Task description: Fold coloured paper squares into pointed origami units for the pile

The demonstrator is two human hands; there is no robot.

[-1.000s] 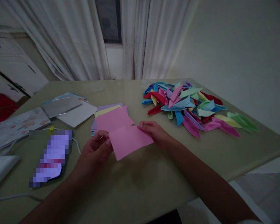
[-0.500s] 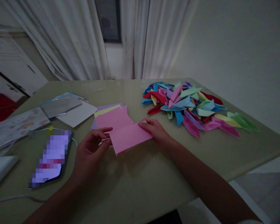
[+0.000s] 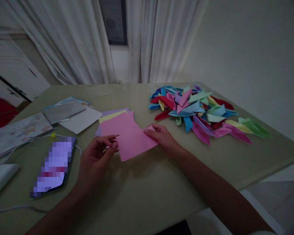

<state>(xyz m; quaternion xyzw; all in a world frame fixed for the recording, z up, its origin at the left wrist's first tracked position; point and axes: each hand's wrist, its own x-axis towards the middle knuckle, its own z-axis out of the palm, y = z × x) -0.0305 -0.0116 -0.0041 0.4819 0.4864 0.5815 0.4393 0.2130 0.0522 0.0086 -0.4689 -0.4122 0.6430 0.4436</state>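
A pink sheet of paper (image 3: 134, 142) is held between both hands just above the greenish table (image 3: 147, 189). My left hand (image 3: 98, 155) pinches its left edge with thumb and fingertips. My right hand (image 3: 161, 137) grips its right edge, fingers curled over the top corner. Right behind the sheet lies a stack of coloured paper squares (image 3: 116, 122), pink on top with yellow and purple edges showing.
A heap of folded coloured paper pieces (image 3: 198, 112) lies at the right back of the table. A lit phone (image 3: 54, 164) and a white cable (image 3: 14, 207) lie at the left, with a white device (image 3: 0, 176), booklets and cards (image 3: 63, 116) behind. Curtains hang beyond the table.
The pink sheet has moved slightly back toward the stack and its far edge has dropped. My left hand shifted from gripping the corner to a fingertip pinch at the left edge.
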